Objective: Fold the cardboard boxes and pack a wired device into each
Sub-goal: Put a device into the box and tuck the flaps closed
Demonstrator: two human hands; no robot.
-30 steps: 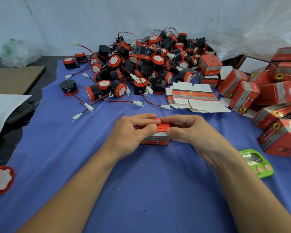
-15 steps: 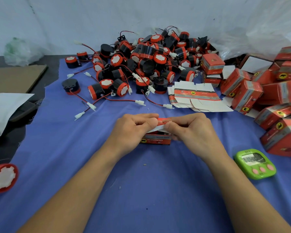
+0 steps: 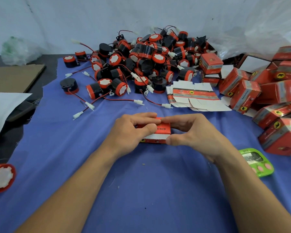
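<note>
One wide-angle camera on the person's head faces forward and down across the blue cloth (image 3: 141, 199), close to the left hand (image 3: 129, 132) and right hand (image 3: 191, 133), and takes in the back wall (image 3: 91, 17).

The cloth (image 3: 141, 190) is blue. The box (image 3: 160, 132) in the middle is red with a white band. The far pile of devices (image 3: 146, 49) is black, red-rimmed, white-faced. The near-right timer (image 3: 257, 163) is green with pink buttons.
</note>
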